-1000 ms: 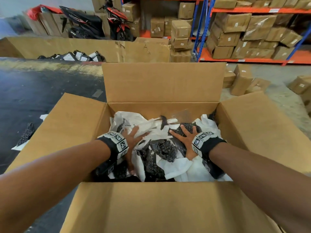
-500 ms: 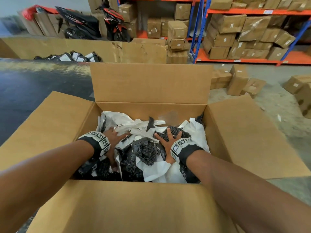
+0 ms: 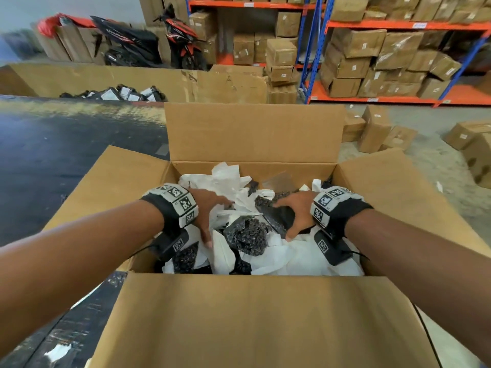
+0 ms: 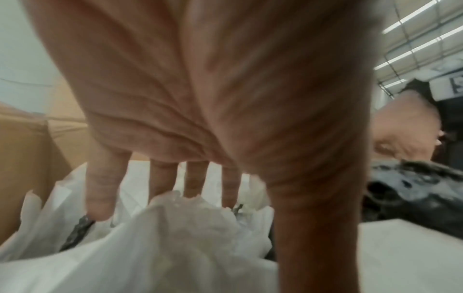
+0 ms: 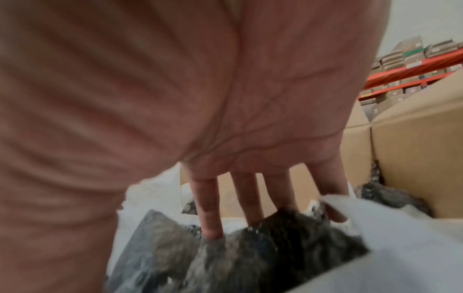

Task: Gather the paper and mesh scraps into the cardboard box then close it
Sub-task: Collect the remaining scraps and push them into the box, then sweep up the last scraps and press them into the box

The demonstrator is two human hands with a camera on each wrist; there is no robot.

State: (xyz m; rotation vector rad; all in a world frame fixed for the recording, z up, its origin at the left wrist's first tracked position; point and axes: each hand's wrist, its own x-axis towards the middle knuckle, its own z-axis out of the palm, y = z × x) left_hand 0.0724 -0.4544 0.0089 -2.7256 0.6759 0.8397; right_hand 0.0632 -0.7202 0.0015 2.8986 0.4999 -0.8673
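The cardboard box (image 3: 255,314) stands in front of me with all its flaps spread outward. Inside lies a heap of white paper scraps (image 3: 297,253) and black mesh scraps (image 3: 247,236). My left hand (image 3: 210,213) is over the left side of the heap, its straight fingers (image 4: 100,198) spread and reaching down onto white paper (image 4: 175,228). My right hand (image 3: 295,211) hovers on the right side, fingers (image 5: 208,214) straight and touching black mesh (image 5: 263,253). Neither hand holds anything.
The box sits on a dark table (image 3: 53,160). A white scrap (image 3: 57,351) lies on it near the front left. A low cardboard bin (image 3: 138,81) with dark packets stands behind. Loose cartons (image 3: 377,131) lie on the floor at right, before loaded shelves (image 3: 393,54).
Both hands have lifted from pressing flat on the heap and now sit higher, with only the fingers reaching down. The view has swung a little to the left.
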